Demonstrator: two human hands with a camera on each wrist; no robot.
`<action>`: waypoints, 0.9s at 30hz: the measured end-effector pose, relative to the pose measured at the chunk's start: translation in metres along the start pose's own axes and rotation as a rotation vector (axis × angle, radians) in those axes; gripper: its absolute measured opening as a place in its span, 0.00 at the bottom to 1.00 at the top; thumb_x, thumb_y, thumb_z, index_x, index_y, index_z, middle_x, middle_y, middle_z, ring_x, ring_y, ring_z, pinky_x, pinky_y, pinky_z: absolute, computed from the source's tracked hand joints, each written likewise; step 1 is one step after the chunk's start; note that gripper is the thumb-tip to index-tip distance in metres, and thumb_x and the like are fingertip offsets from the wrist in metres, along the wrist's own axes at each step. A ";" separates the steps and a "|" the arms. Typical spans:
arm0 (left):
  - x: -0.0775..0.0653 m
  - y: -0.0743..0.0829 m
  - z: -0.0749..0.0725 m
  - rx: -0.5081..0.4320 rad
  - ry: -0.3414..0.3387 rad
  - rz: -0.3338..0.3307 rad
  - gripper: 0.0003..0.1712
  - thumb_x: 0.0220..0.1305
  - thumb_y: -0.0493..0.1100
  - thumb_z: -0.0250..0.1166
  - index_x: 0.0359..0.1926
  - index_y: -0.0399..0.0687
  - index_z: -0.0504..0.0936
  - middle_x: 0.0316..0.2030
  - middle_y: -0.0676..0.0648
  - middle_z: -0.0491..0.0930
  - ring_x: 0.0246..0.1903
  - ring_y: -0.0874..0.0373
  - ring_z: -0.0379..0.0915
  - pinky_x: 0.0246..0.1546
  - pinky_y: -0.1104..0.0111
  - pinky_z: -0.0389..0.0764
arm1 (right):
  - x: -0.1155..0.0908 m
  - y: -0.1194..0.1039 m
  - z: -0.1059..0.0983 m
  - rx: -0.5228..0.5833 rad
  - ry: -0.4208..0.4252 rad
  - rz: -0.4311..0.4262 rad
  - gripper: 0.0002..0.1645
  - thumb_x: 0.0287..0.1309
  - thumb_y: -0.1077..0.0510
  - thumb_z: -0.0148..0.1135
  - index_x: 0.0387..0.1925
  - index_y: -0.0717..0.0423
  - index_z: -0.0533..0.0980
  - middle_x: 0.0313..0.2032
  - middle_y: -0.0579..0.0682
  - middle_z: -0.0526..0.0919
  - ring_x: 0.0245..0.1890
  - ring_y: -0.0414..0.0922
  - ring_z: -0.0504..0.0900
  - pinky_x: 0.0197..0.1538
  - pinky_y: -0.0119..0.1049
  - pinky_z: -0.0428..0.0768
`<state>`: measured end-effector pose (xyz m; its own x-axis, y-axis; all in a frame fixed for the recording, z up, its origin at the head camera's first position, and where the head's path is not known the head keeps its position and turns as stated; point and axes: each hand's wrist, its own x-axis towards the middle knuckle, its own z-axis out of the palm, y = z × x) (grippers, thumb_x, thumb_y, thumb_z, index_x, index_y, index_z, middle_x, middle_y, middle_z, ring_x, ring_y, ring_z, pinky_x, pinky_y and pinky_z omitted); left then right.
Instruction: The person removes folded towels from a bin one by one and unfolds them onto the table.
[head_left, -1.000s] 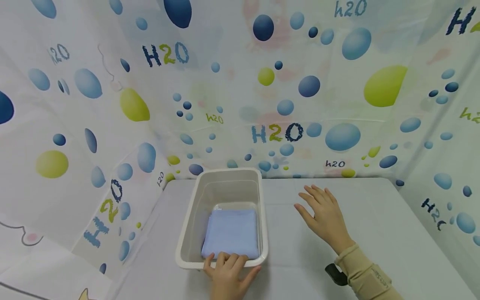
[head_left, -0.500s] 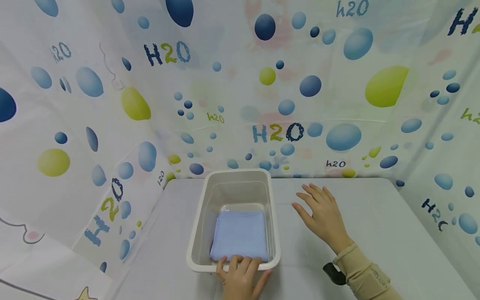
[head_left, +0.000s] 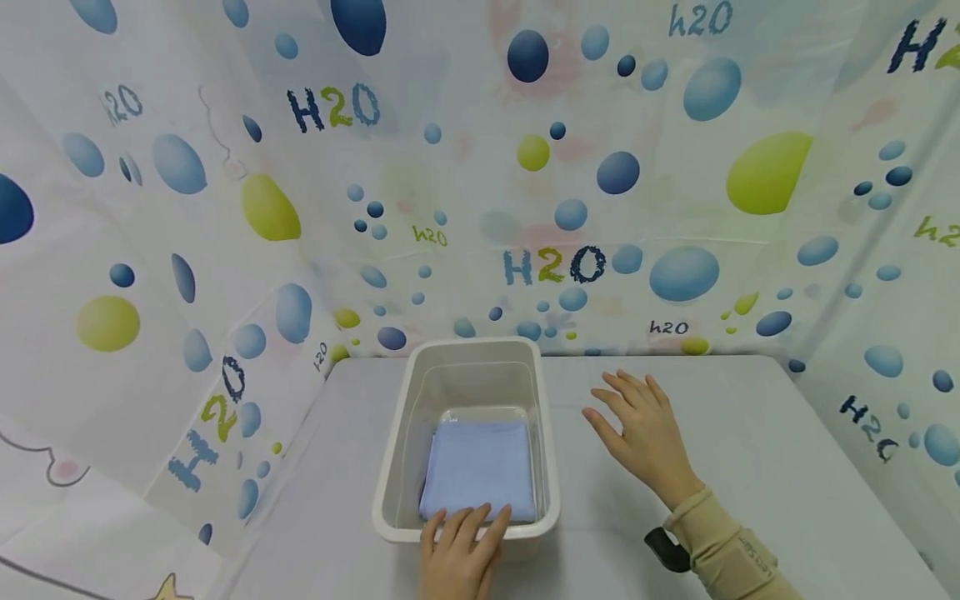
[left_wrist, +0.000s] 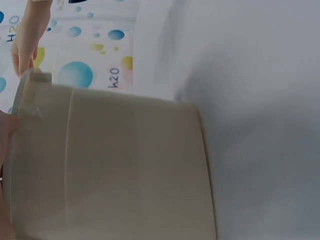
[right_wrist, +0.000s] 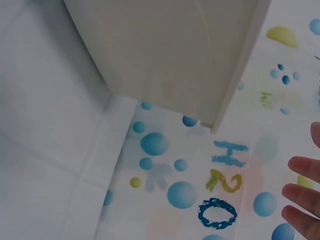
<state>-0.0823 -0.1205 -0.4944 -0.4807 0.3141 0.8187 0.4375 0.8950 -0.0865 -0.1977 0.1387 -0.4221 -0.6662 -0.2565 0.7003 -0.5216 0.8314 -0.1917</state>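
A cream plastic basin (head_left: pixel 401 450) stands on the table, left of the middle in the head view. Inside it lies a folded light-blue cloth (head_left: pixel 480 467). At the basin's near rim is my left hand (head_left: pixel 459 554), its fingers extended over the edge towards the cloth. The left wrist view has only a bit of that hand (left_wrist: pixel 5 150) at its left edge, against the rim; whether it presses there I cannot tell. To the right of the basin my right hand (head_left: pixel 645 437) hovers apart from it, fingers spread and holding nothing.
A white cloth covers the table (head_left: pixel 750 450). Behind it and at both sides hangs a pale curtain (head_left: pixel 465 183) printed with blue and green drops and H2O lettering. A black wrist device (head_left: pixel 667 550) sits on the right sleeve.
The basin with the cloth slid a little to the right, then stopped. My left hand went from gripping the near rim to straighter fingers over it. The right hand has barely moved.
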 end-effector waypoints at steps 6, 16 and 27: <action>-0.009 -0.016 -0.007 0.024 0.010 -0.002 0.23 0.73 0.52 0.39 0.46 0.59 0.82 0.40 0.52 0.82 0.42 0.54 0.75 0.57 0.58 0.61 | -0.003 0.000 0.002 -0.010 -0.015 0.015 0.20 0.48 0.48 0.66 0.41 0.55 0.81 0.51 0.57 0.81 0.56 0.56 0.74 0.64 0.61 0.57; -0.017 -0.034 -0.017 0.084 -0.040 -0.136 0.31 0.69 0.66 0.37 0.44 0.57 0.82 0.42 0.50 0.83 0.48 0.51 0.75 0.70 0.46 0.40 | -0.005 -0.001 0.006 -0.004 -0.021 0.019 0.19 0.48 0.49 0.67 0.41 0.54 0.81 0.51 0.57 0.81 0.57 0.56 0.74 0.65 0.62 0.55; -0.018 -0.033 -0.014 -0.070 0.026 -0.198 0.28 0.65 0.67 0.45 0.32 0.54 0.82 0.37 0.50 0.84 0.45 0.47 0.75 0.34 0.36 0.67 | -0.005 -0.001 0.005 -0.006 -0.031 0.018 0.19 0.48 0.48 0.66 0.42 0.53 0.81 0.51 0.57 0.80 0.57 0.56 0.73 0.66 0.61 0.53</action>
<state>-0.0780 -0.1603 -0.4981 -0.5431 0.1251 0.8303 0.3887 0.9140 0.1165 -0.1961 0.1367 -0.4288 -0.6917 -0.2569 0.6750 -0.5065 0.8387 -0.1998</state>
